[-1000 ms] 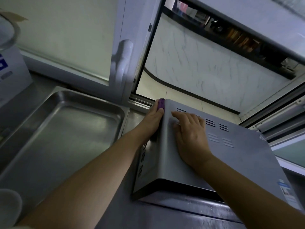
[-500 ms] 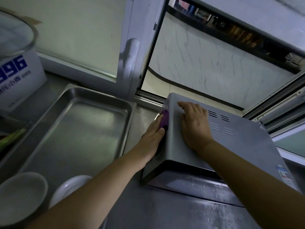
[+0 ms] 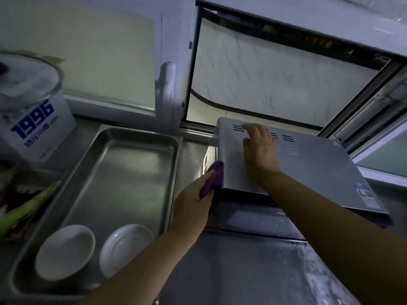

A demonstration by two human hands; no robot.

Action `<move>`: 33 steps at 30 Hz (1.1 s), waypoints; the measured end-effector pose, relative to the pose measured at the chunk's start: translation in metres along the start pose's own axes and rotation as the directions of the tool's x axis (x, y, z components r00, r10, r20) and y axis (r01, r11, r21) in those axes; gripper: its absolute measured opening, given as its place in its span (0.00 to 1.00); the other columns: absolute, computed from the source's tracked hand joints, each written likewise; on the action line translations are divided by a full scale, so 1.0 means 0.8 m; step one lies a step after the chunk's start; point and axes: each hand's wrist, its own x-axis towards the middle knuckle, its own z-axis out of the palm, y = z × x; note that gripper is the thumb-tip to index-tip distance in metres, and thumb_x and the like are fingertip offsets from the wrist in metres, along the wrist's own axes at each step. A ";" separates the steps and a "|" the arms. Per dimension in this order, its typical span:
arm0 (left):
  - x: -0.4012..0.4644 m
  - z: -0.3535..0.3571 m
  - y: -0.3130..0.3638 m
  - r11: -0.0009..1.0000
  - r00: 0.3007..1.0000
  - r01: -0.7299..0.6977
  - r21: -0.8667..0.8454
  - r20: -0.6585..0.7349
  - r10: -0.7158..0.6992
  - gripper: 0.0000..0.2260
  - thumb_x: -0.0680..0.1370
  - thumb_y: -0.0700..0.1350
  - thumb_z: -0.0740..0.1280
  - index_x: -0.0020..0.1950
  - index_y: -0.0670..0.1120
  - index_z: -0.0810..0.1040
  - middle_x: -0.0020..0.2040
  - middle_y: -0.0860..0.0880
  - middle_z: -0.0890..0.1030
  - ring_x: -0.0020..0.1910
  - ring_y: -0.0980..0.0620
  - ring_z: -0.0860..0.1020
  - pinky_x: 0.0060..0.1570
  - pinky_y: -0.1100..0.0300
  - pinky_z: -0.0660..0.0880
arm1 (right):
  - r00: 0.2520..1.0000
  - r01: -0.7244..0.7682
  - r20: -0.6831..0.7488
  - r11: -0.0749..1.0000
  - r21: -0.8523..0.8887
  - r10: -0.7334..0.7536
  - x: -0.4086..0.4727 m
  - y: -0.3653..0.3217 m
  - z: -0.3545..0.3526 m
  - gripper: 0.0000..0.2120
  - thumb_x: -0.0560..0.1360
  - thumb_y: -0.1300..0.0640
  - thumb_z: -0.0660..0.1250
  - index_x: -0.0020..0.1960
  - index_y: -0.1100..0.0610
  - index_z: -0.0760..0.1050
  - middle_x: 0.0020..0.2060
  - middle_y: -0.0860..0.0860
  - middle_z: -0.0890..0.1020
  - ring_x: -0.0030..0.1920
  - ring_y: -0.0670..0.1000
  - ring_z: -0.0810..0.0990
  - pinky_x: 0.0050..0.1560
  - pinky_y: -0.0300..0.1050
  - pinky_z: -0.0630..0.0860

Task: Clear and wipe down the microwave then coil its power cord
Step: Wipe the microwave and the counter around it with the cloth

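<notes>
The microwave [image 3: 308, 170] sits at the back right of the stainless-steel worktop [image 3: 253, 271], its rear against the sill of an open sliding window [image 3: 275, 80]. Its grey metal top carries rows of vent slots, and a label with blue print is stuck near its right front corner. The right hand [image 3: 259, 148] lies flat on this top, palm down, fingers straight and close together, their tips reaching the slots near the back left corner. The left hand [image 3: 193, 201] is at the microwave's left side near the front corner, its fingers and thumb curled round a bunched purple cloth [image 3: 212, 177], which is pressed against the upper edge of that side wall. Whether the door is open or closed cannot be told.

Just left of the microwave, with a narrow strip of bare worktop between, lies a deep stainless-steel tray [image 3: 136, 137] running from the window sill towards the front edge. Two white bowls [image 3: 66, 252] stand side by side in its near end. Beyond the tray's back left corner is a white box [image 3: 41, 130] printed "1996" in blue, with a glass lid [image 3: 26, 78] on top. Green stalks [image 3: 26, 208] show at the left edge of the worktop, blurred.
</notes>
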 end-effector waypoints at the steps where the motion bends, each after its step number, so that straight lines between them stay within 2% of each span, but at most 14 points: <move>1: -0.007 -0.001 0.005 0.998 0.999 -0.044 0.038 -0.006 0.044 0.20 0.76 0.38 0.65 0.64 0.58 0.75 0.58 0.56 0.80 0.51 0.46 0.80 0.52 0.54 0.76 | 0.999 -0.028 -0.029 0.999 0.034 0.029 -0.007 0.003 -0.007 0.16 0.77 0.65 0.59 0.65 0.61 0.71 0.61 0.59 0.75 0.61 0.58 0.71 0.62 0.53 0.67; 3: -0.019 0.001 0.015 0.952 0.973 -0.226 0.206 -0.003 0.232 0.20 0.75 0.38 0.66 0.65 0.54 0.75 0.61 0.57 0.78 0.58 0.57 0.77 0.59 0.64 0.72 | 0.997 -0.055 -0.057 0.997 0.060 0.059 -0.022 0.014 -0.022 0.16 0.77 0.65 0.59 0.64 0.61 0.71 0.59 0.58 0.75 0.60 0.58 0.73 0.60 0.54 0.69; 4: -0.022 0.004 0.021 0.887 0.941 -0.326 0.326 0.024 0.337 0.20 0.74 0.37 0.68 0.64 0.51 0.75 0.61 0.55 0.77 0.59 0.57 0.76 0.60 0.65 0.72 | 0.996 -0.065 -0.064 0.996 0.067 0.070 -0.029 0.019 -0.029 0.15 0.77 0.66 0.59 0.64 0.61 0.71 0.59 0.59 0.76 0.60 0.58 0.73 0.60 0.55 0.69; 6: -0.024 0.017 0.036 0.701 0.884 -0.435 0.565 0.119 0.453 0.21 0.69 0.34 0.72 0.61 0.46 0.78 0.58 0.49 0.81 0.57 0.47 0.79 0.52 0.56 0.77 | 0.994 -0.077 -0.075 0.993 0.085 0.084 -0.044 0.026 -0.042 0.15 0.77 0.67 0.59 0.63 0.62 0.72 0.58 0.59 0.76 0.59 0.59 0.73 0.60 0.56 0.70; 8: -0.025 0.034 0.052 0.507 0.866 -0.437 0.743 0.196 0.460 0.20 0.65 0.37 0.75 0.56 0.45 0.81 0.55 0.47 0.83 0.53 0.41 0.80 0.43 0.52 0.79 | 0.992 -0.084 -0.088 0.992 0.096 0.093 -0.058 0.032 -0.051 0.15 0.77 0.67 0.60 0.63 0.62 0.72 0.57 0.59 0.77 0.59 0.58 0.74 0.59 0.55 0.72; 13: -0.025 0.055 0.071 0.256 0.869 -0.426 0.868 0.315 0.381 0.19 0.61 0.45 0.78 0.51 0.49 0.83 0.50 0.49 0.84 0.50 0.44 0.82 0.43 0.52 0.80 | 0.983 -0.140 -0.096 0.976 0.165 0.157 -0.078 0.038 -0.074 0.13 0.78 0.66 0.60 0.61 0.60 0.73 0.56 0.58 0.77 0.55 0.54 0.75 0.54 0.43 0.72; 17: -0.030 0.069 0.072 0.154 0.798 -0.513 0.844 0.404 0.448 0.16 0.63 0.48 0.76 0.50 0.50 0.83 0.49 0.50 0.84 0.48 0.46 0.83 0.45 0.54 0.80 | 0.979 -0.152 -0.101 0.967 0.204 0.176 -0.088 0.029 -0.087 0.11 0.78 0.66 0.61 0.58 0.61 0.75 0.53 0.57 0.79 0.52 0.51 0.77 0.53 0.43 0.74; 19: -0.032 0.064 0.072 0.179 0.782 -0.543 0.821 0.415 0.465 0.16 0.63 0.48 0.76 0.49 0.49 0.82 0.46 0.49 0.84 0.45 0.48 0.83 0.42 0.57 0.80 | 0.979 -0.172 -0.069 0.958 0.231 0.192 -0.092 0.021 -0.092 0.09 0.78 0.65 0.61 0.56 0.59 0.77 0.50 0.55 0.81 0.48 0.49 0.78 0.49 0.40 0.75; 21: -0.032 0.047 0.075 0.323 0.830 -0.509 0.798 0.357 0.428 0.20 0.59 0.46 0.79 0.47 0.46 0.80 0.46 0.48 0.82 0.42 0.51 0.81 0.38 0.62 0.78 | 0.978 -0.208 0.024 0.940 0.271 0.209 -0.096 0.011 -0.092 0.09 0.78 0.63 0.61 0.54 0.56 0.77 0.47 0.51 0.81 0.44 0.46 0.78 0.45 0.38 0.76; 23: -0.028 0.026 0.072 0.533 0.881 -0.467 0.706 0.319 0.350 0.23 0.62 0.46 0.78 0.53 0.43 0.75 0.55 0.46 0.76 0.50 0.51 0.77 0.42 0.64 0.75 | 0.969 -0.230 0.141 0.943 0.240 0.201 -0.103 -0.003 -0.085 0.09 0.78 0.60 0.61 0.56 0.54 0.76 0.47 0.50 0.81 0.46 0.47 0.79 0.48 0.41 0.77; 25: -0.018 0.008 0.064 0.609 0.866 -0.500 0.616 0.370 0.337 0.21 0.68 0.46 0.73 0.56 0.43 0.71 0.59 0.46 0.71 0.56 0.50 0.72 0.49 0.61 0.72 | 0.954 -0.226 0.212 0.973 0.050 0.211 -0.107 -0.013 -0.070 0.12 0.78 0.54 0.63 0.60 0.53 0.75 0.51 0.50 0.80 0.53 0.51 0.77 0.55 0.46 0.74; 28: -0.008 -0.016 0.058 0.513 0.808 -0.590 0.624 0.453 0.378 0.19 0.71 0.50 0.67 0.60 0.46 0.72 0.61 0.49 0.73 0.64 0.48 0.66 0.61 0.55 0.64 | 0.902 -0.311 0.232 0.920 -0.238 0.364 -0.107 -0.018 -0.058 0.21 0.75 0.41 0.62 0.62 0.53 0.73 0.56 0.52 0.76 0.60 0.55 0.70 0.59 0.53 0.67; 30: -0.006 -0.031 0.054 0.433 0.803 -0.592 0.679 0.454 0.387 0.22 0.72 0.52 0.66 0.65 0.51 0.71 0.64 0.51 0.73 0.67 0.47 0.64 0.64 0.49 0.60 | 0.875 -0.387 0.206 0.888 -0.248 0.439 -0.104 -0.019 -0.058 0.21 0.73 0.38 0.63 0.53 0.54 0.77 0.52 0.54 0.75 0.57 0.56 0.68 0.54 0.53 0.66; 33: -0.012 -0.041 0.045 0.491 0.855 -0.518 0.700 0.429 0.291 0.27 0.73 0.51 0.66 0.71 0.52 0.63 0.69 0.48 0.67 0.66 0.46 0.66 0.64 0.49 0.64 | 0.873 -0.422 0.181 0.887 -0.186 0.453 -0.103 -0.025 -0.060 0.17 0.72 0.42 0.66 0.46 0.56 0.76 0.49 0.54 0.74 0.55 0.56 0.69 0.54 0.52 0.66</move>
